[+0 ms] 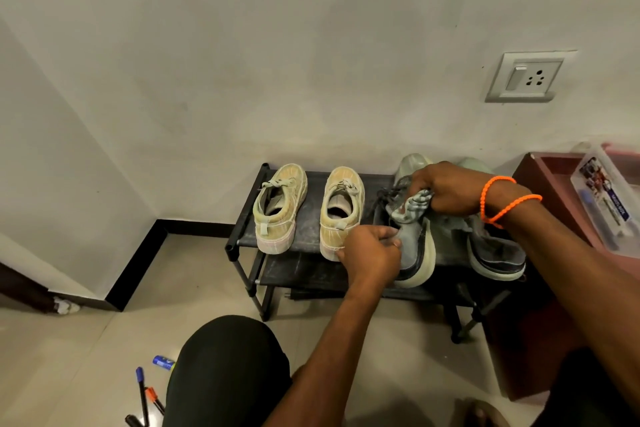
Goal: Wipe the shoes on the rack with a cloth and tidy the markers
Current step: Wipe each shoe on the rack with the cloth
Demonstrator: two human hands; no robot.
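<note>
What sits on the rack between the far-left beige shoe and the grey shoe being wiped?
In the head view, one more beige shoe stands between the left beige shoe and the grey shoe, with bare rack showing between the beige pair.

The rack [249,218] is matt black metal tubing with dusty shelves. The tan shoes [280,208] look like worn canvas. The cloth [412,206] is crumpled soft fabric. The floor tiles [86,357] shine glossy; the wall [242,45] is matt.
</note>
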